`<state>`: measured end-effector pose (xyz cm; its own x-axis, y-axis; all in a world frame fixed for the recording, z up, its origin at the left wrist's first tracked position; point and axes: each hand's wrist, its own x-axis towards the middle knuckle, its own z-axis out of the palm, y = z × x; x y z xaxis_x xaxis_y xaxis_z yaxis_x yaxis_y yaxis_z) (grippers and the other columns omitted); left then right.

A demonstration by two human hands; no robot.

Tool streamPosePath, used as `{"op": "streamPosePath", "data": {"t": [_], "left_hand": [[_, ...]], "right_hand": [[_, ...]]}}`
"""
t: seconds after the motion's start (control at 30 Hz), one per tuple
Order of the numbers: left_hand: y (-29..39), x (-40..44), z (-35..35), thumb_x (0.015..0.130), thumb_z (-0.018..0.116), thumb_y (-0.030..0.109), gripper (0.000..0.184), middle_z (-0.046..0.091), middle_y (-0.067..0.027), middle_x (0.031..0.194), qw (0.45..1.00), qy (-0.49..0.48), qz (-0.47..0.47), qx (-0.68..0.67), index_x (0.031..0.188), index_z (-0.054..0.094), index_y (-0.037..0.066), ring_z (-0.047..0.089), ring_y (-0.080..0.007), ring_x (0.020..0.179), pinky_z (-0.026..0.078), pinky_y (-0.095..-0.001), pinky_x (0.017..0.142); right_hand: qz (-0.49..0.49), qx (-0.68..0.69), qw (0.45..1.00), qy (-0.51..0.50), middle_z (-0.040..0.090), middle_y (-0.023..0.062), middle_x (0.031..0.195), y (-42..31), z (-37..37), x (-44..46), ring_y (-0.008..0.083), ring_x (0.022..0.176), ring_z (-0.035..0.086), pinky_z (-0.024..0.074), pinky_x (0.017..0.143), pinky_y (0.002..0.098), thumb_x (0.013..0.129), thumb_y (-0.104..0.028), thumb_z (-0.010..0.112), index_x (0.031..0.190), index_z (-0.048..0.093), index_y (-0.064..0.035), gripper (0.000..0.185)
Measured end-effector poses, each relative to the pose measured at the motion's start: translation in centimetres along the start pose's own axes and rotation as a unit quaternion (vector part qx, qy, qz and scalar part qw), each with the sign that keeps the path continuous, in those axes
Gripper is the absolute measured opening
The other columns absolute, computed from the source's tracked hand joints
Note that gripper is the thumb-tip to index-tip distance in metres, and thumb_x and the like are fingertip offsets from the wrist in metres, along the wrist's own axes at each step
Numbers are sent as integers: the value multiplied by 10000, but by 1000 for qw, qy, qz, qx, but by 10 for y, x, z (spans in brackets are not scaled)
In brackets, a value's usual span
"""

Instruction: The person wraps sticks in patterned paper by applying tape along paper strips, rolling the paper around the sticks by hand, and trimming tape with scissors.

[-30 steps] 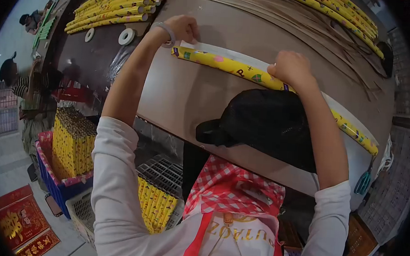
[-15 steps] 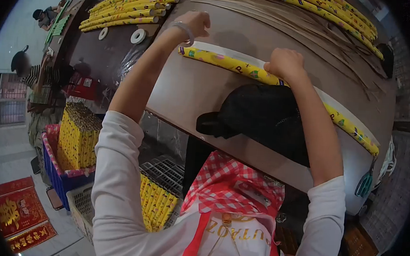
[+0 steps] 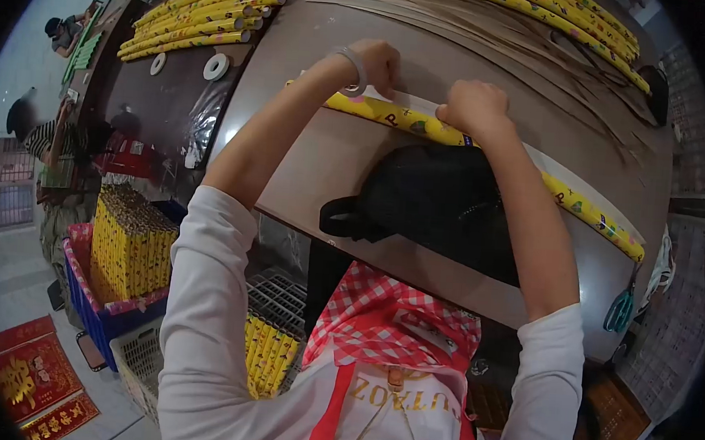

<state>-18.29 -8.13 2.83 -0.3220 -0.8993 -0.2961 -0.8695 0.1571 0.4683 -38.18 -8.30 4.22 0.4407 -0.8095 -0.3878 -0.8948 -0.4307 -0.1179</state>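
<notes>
A long yellow patterned paper tube (image 3: 424,127) with a white strip along its far side lies slantwise across the table. My left hand (image 3: 377,65), with a pale bangle at the wrist, is over the tube's left part. Its fingers curl down to the white strip, and whether they pinch anything is hidden. Further right, my right hand (image 3: 475,107) is closed on the tube, thumb on the near side. Just in front of the tube lies a black bag (image 3: 431,205) with a strap loop, partly behind my right forearm.
Brown paper strips (image 3: 495,54) and more yellow tubes (image 3: 547,13) lie at the back. Tape rolls (image 3: 216,67) sit on the left table by stacked tubes (image 3: 195,13). A blue crate (image 3: 90,283) holds upright tubes. Teal-handled scissors (image 3: 620,310) are at the right edge. Two people are far left.
My left hand has moved right and down, from above the tube's left end onto its white strip. My right hand stays on the tube. The view has shifted slightly.
</notes>
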Motion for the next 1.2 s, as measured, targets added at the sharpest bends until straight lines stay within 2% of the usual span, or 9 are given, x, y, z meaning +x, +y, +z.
{"op": "streamPosePath", "data": {"t": [0.27, 0.43, 0.5, 0.57, 0.7, 0.8, 0.87, 1.0, 1.2], "left_hand": [[23, 10, -6, 502, 800, 207, 368, 616, -71, 731, 982, -38, -77, 170, 770, 594, 62, 594, -236, 694, 472, -325, 624], [-5, 19, -7, 571, 763, 188, 316, 608, -62, 801, 979, -20, 132, 152, 788, 576, 53, 581, -245, 794, 461, -332, 687], [-2, 18, -8, 618, 725, 147, 252, 613, -74, 789, 982, 0, 145, 122, 797, 580, 46, 596, -234, 765, 472, -322, 671], [10, 19, -5, 634, 700, 122, 231, 619, -95, 782, 993, 16, 104, -60, 818, 585, 42, 608, -217, 725, 482, -304, 648], [17, 27, 23, 624, 716, 166, 271, 616, -106, 765, 988, 41, 141, -45, 806, 574, 25, 604, -218, 692, 483, -300, 631], [16, 24, 26, 583, 751, 242, 354, 598, -104, 786, 981, 98, 160, 54, 813, 567, 46, 577, -243, 750, 463, -323, 693], [9, 14, 15, 514, 779, 327, 467, 613, -81, 828, 979, 95, 77, 166, 870, 594, 89, 541, -276, 906, 421, -361, 821], [-37, -7, -1, 515, 794, 368, 536, 580, -95, 850, 971, 118, 41, 202, 891, 551, 73, 534, -280, 864, 417, -367, 783], [15, 1, 17, 666, 715, 203, 284, 602, -103, 715, 981, 166, 82, -53, 859, 582, 44, 596, -220, 676, 476, -313, 627]], "right_hand": [[1, -5, 1000, 2, 652, 92, 859, -2, -3, -6, 250, 842, 619, 487, 691, 353, 651, -293, 653, 830, 679, -107, 260], [13, -3, 1000, -4, 651, 101, 844, 0, 2, -3, 262, 830, 621, 489, 694, 366, 655, -317, 656, 817, 679, -102, 271], [-2, -12, 999, 34, 651, 104, 831, 0, 5, -3, 259, 824, 623, 488, 697, 369, 657, -324, 657, 809, 679, -102, 270], [-2, -15, 1000, 24, 651, 104, 836, -2, 3, -4, 257, 833, 621, 487, 700, 367, 661, -330, 656, 809, 679, -102, 273], [10, -16, 1000, 9, 650, 100, 843, -4, 2, -3, 254, 848, 616, 484, 711, 359, 673, -346, 649, 806, 678, -101, 281], [-6, -14, 1000, 18, 649, 103, 848, -3, 2, -6, 259, 842, 617, 481, 721, 362, 690, -342, 631, 808, 677, -98, 275], [-12, -4, 999, 47, 645, 126, 815, -1, 6, -7, 285, 815, 616, 479, 716, 377, 687, -327, 620, 780, 670, -70, 278], [-9, -11, 1000, 15, 652, 96, 847, -2, 0, -6, 254, 828, 620, 481, 706, 369, 661, -297, 637, 810, 678, -100, 250], [0, -15, 1000, -18, 653, 84, 865, -4, -4, -7, 236, 836, 623, 483, 702, 361, 666, -268, 626, 815, 678, -111, 223]]}}
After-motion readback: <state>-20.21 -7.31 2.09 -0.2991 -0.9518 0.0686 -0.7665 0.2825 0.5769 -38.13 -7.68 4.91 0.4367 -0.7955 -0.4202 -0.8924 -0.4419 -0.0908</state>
